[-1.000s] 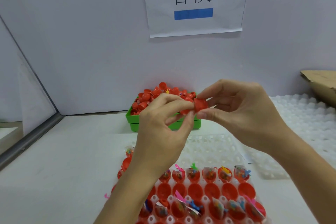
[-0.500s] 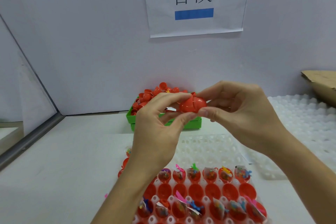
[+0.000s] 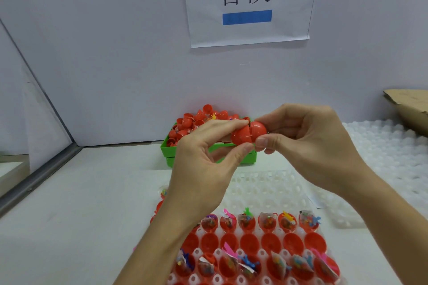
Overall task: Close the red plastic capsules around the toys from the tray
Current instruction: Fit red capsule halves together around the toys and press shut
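Both of your hands meet in front of you, above the worktop (image 3: 69, 215), and between them sits one red capsule (image 3: 249, 134). Your left hand (image 3: 203, 169) pinches its left half between thumb and forefinger, the other fingers curled loosely behind. Your right hand (image 3: 308, 146) pinches the right half, thumb below and forefinger on top, with the remaining fingers folded into the palm. The two halves are pressed together, with a dark seam line running between them; whether they have fully snapped shut you cannot tell from here

Below your wrists lies the tray (image 3: 261, 261), a white moulded sheet with rows of cups. The far row holds red capsule halves with small bagged toys (image 3: 268, 221) standing in them, the middle row holds red halves (image 3: 250, 242) without toys, and the near row holds more halves with toys, partly cut off by the picture's lower edge. Your left forearm covers the tray's left part

Beyond your hands, against the back wall, stands a green bin (image 3: 245, 159) heaped with red capsules (image 3: 196, 120). A bare white tray (image 3: 266, 187) lies between the bin and the filled tray, and a stack of similar white trays (image 3: 389, 157) sits to your right, with a cardboard box (image 3: 410, 109) behind it. A paper sign (image 3: 247, 0) with two characters and a blue bar hangs on the wall
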{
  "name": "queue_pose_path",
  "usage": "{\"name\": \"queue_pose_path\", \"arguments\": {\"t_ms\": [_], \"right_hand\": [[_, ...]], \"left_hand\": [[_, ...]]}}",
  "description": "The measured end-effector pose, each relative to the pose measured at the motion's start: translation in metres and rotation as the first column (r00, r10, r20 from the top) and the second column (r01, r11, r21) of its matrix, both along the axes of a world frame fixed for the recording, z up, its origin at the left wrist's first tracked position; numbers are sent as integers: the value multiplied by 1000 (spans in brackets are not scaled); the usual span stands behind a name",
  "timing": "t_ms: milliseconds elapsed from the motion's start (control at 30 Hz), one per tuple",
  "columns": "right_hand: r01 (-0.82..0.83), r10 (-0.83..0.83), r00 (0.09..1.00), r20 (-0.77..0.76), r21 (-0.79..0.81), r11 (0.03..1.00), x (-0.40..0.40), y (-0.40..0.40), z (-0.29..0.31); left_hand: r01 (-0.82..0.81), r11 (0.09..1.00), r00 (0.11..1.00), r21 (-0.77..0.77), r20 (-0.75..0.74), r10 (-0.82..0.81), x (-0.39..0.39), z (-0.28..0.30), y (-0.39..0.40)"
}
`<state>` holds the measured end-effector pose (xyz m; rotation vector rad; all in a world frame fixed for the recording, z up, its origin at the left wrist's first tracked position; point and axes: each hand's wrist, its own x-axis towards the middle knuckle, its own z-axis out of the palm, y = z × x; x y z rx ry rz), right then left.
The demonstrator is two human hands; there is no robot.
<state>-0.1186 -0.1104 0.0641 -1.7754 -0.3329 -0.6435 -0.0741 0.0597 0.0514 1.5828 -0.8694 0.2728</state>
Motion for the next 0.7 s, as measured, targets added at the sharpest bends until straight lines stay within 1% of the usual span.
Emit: {"name": "queue_pose_path", "arguments": {"t_ms": [133,267,467,700], "right_hand": [[4,-4,1000,8,-23,1000,0,0,1],[14,-11,999,43,-77,997,-1,2,-1],[12,-7,997,81,-56,998,0,3,-2],[9,-5,997,78,-53,999,1,2,-2]], "left_hand": [[-6,1000,1000,-9,0,6,-1,1,-1],[-55,998,998,16,14,54,1,0,-1],[-57,998,998,3,3,57,1,2,1],[-83,997,996,1,20,83,2,2,0]]}}
